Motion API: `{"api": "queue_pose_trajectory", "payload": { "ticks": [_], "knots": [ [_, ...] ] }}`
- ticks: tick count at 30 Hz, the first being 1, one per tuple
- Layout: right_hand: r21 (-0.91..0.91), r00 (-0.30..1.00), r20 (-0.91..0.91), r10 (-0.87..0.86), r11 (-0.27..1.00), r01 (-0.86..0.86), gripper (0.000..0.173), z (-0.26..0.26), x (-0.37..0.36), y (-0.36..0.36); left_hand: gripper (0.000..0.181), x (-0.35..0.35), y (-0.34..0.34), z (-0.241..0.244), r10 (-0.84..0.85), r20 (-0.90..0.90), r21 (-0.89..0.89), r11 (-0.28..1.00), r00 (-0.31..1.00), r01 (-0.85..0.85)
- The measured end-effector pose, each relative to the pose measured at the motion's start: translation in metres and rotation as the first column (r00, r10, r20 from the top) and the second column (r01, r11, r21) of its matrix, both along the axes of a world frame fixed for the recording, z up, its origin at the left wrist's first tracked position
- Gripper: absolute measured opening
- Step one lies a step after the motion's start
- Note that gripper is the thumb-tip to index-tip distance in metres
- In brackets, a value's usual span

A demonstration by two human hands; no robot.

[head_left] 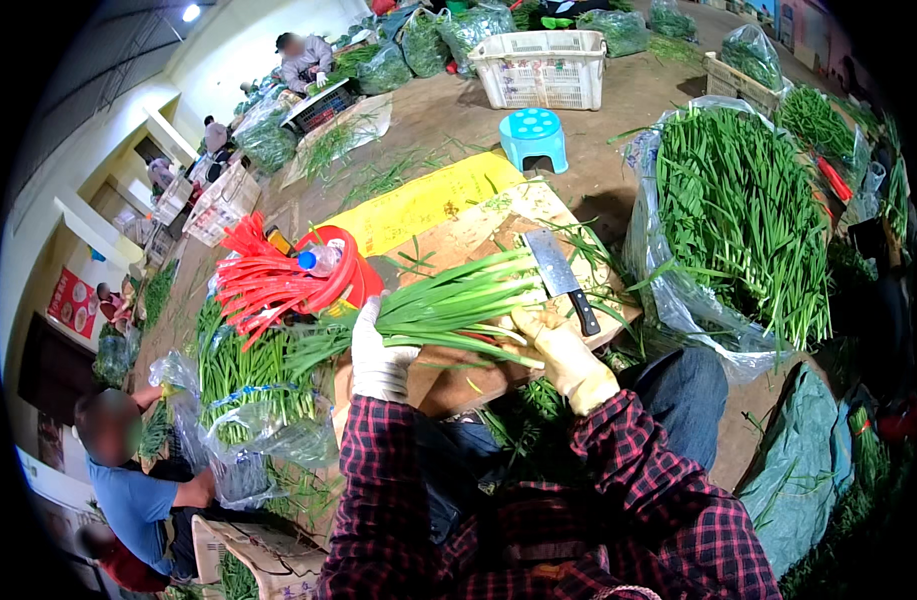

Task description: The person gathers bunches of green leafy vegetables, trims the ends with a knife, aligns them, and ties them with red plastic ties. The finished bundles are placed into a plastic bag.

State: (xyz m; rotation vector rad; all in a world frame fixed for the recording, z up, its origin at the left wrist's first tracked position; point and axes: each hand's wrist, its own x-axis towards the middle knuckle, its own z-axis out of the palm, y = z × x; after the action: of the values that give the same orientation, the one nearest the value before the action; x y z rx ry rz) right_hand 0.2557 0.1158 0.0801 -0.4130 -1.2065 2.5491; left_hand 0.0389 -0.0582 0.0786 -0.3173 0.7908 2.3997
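My left hand (383, 352), in a white glove, is wrapped around a bunch of long leafy green stalks (458, 296). The bunch lies slantwise above a wooden chopping board (428, 382), pale stem ends to the right. At those ends, my right hand (571, 360), in a pale yellow glove, has its curled fingertips on a few stems. A cleaver (554, 266) with a black handle rests on the board just past the stem ends, beyond my right hand. Scraps of leaf and stem are scattered over the board.
A red bucket (364, 277) holds red strips (259, 277) and a plastic bottle (323, 259) at left. Bagged greens (736, 217) stand right, more greens (256, 375) left. Beyond are a blue stool (533, 139) and white crate (537, 71). A person in blue (132, 487) sits at left.
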Motion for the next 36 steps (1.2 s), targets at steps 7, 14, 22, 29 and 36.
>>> {"api": "queue_pose_trajectory", "payload": {
  "ticks": [7,14,22,29,36],
  "knots": [
    [-0.043,0.991,-0.120,0.056,0.997,-0.062,0.013,0.006,0.099,0.007,0.023,-0.001,-0.034,0.013,0.106,-0.103,-0.068,0.991,0.989,-0.113],
    [0.984,0.928,-0.173,-0.331,-0.089,0.151,0.051,0.054,0.044,-0.043,0.022,0.021,-0.028,-0.001,0.001,-0.217,-0.111,0.994,0.976,-0.026],
    [0.416,0.981,0.112,-0.155,0.904,0.095,0.015,0.025,0.086,-0.031,0.031,0.016,-0.039,0.010,0.016,-0.231,-0.093,0.995,0.973,-0.038],
    [0.859,0.921,0.256,-0.295,0.506,-0.077,0.048,0.037,0.108,0.018,0.033,0.018,-0.049,-0.002,-0.055,-0.320,0.015,0.998,0.946,0.063],
    [0.568,0.867,0.158,0.472,0.675,-0.470,0.043,0.055,0.031,0.023,0.028,0.061,-0.009,0.049,-0.151,-0.299,0.033,0.985,0.942,0.168]
  ]
}}
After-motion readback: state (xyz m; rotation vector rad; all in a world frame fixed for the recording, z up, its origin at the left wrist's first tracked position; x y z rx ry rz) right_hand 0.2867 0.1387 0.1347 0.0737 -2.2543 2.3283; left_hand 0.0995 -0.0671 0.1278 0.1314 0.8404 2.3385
